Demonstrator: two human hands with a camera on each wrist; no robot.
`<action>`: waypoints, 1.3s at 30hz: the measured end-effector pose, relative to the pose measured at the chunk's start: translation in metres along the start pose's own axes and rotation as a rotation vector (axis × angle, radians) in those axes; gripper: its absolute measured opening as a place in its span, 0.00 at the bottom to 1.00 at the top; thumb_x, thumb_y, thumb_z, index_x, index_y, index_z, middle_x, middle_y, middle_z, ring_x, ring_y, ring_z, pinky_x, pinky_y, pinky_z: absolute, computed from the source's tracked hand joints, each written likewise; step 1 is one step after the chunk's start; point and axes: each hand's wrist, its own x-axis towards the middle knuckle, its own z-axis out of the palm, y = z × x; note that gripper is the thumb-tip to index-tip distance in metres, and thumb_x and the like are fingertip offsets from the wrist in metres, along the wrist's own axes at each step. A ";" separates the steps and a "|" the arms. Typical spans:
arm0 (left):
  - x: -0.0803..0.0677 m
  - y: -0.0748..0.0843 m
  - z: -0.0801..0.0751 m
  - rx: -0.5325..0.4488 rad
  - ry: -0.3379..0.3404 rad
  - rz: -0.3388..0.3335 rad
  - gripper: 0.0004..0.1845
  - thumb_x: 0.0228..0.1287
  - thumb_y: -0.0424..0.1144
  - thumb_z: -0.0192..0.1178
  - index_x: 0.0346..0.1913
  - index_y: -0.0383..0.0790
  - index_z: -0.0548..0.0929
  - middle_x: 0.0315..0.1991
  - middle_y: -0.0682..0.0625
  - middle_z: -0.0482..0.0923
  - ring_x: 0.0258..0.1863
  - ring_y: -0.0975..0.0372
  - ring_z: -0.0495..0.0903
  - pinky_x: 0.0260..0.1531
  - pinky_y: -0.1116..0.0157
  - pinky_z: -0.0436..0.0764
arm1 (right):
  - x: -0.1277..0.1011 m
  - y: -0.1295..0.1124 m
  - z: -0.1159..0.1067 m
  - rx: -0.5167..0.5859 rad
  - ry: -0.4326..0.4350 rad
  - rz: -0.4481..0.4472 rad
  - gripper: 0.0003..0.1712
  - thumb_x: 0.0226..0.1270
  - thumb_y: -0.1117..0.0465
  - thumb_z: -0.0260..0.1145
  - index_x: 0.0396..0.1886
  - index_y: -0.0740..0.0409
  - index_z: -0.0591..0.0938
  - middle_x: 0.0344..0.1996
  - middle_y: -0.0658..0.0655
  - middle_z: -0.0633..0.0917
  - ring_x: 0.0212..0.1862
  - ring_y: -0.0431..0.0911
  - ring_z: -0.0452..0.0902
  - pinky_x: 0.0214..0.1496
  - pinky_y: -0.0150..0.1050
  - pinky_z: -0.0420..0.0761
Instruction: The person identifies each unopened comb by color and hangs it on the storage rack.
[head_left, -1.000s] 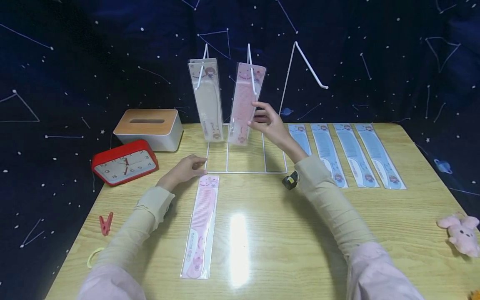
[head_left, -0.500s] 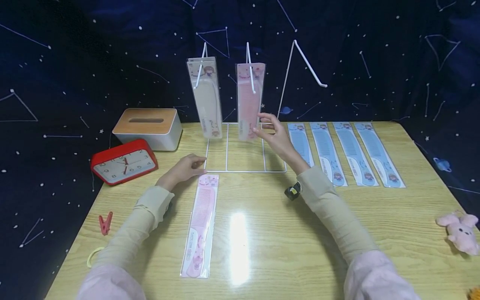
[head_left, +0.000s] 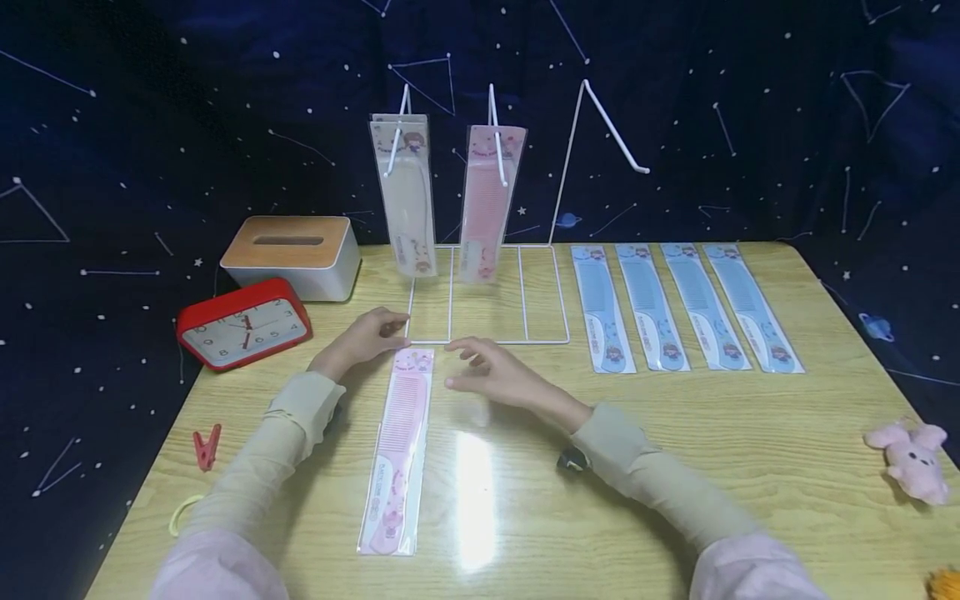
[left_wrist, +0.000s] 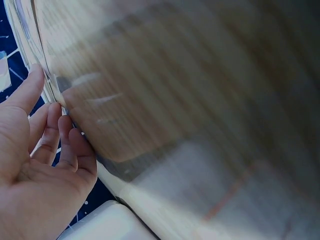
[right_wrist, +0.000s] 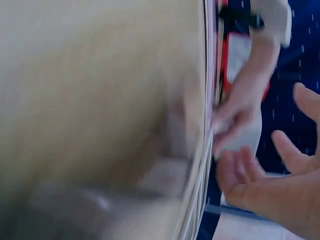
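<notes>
A white wire display rack (head_left: 491,342) stands at the back of the table, with three hooks. Off-white comb packs (head_left: 408,200) hang on its left hook and a pink packaged comb (head_left: 486,200) on the middle one; the right hook (head_left: 618,129) bears nothing. My left hand (head_left: 365,340) holds the rack's front left corner between thumb and fingers. Just below it, another pink comb in a clear sleeve (head_left: 397,450) lies on the table. My right hand (head_left: 498,375) is to the right of that comb's top end, fingers loosely bent and holding nothing.
Several blue packaged combs (head_left: 603,308) lie in a row right of the rack. At left are a red clock (head_left: 243,325), a tissue box (head_left: 292,258), a red clip (head_left: 207,447) and a yellow ring (head_left: 183,514). A pink plush toy (head_left: 909,460) sits far right.
My right hand has left the hanging pink comb and come down and toward me, near the pink comb on the table. The hanging comb swings slightly. My left hand stays at the rack corner.
</notes>
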 end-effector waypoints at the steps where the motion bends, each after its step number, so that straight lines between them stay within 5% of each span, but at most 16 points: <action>1: 0.000 0.000 0.000 0.002 0.000 -0.002 0.29 0.64 0.40 0.61 0.65 0.31 0.69 0.55 0.37 0.73 0.57 0.47 0.71 0.61 0.49 0.68 | -0.001 -0.002 0.007 -0.028 -0.042 -0.004 0.32 0.62 0.52 0.68 0.65 0.51 0.70 0.60 0.64 0.71 0.59 0.57 0.70 0.58 0.52 0.73; 9: 0.000 0.001 0.001 0.013 0.006 -0.008 0.28 0.64 0.40 0.62 0.65 0.32 0.70 0.53 0.38 0.74 0.54 0.49 0.72 0.60 0.50 0.69 | -0.004 -0.017 0.048 -0.379 -0.246 -0.014 0.34 0.61 0.43 0.65 0.66 0.44 0.71 0.66 0.66 0.66 0.65 0.60 0.57 0.61 0.59 0.64; 15: 0.002 0.002 0.001 0.017 0.007 0.000 0.29 0.64 0.40 0.62 0.65 0.32 0.70 0.51 0.38 0.74 0.49 0.50 0.71 0.56 0.51 0.71 | -0.005 -0.023 0.056 -0.581 -0.311 0.006 0.34 0.62 0.38 0.62 0.67 0.39 0.71 0.72 0.72 0.52 0.59 0.55 0.57 0.59 0.49 0.64; 19: 0.004 0.002 0.001 0.012 0.008 -0.002 0.29 0.64 0.40 0.62 0.65 0.32 0.69 0.52 0.38 0.74 0.51 0.50 0.71 0.57 0.51 0.71 | -0.006 -0.021 0.051 -0.592 -0.303 0.007 0.31 0.61 0.38 0.62 0.63 0.40 0.75 0.72 0.69 0.54 0.58 0.53 0.59 0.58 0.47 0.64; 27: 0.005 0.002 0.000 -0.019 -0.004 -0.002 0.29 0.64 0.40 0.62 0.66 0.31 0.69 0.53 0.37 0.73 0.51 0.49 0.71 0.57 0.51 0.71 | -0.020 -0.008 0.026 -0.553 -0.241 0.024 0.27 0.55 0.39 0.69 0.51 0.45 0.82 0.70 0.68 0.59 0.65 0.60 0.58 0.63 0.58 0.61; 39: 0.001 0.001 0.000 -0.023 0.002 0.008 0.29 0.64 0.39 0.62 0.65 0.30 0.69 0.50 0.37 0.74 0.48 0.50 0.70 0.54 0.52 0.72 | -0.047 0.007 0.006 -0.584 -0.164 0.070 0.33 0.38 0.39 0.78 0.41 0.50 0.77 0.70 0.70 0.58 0.65 0.62 0.58 0.64 0.59 0.60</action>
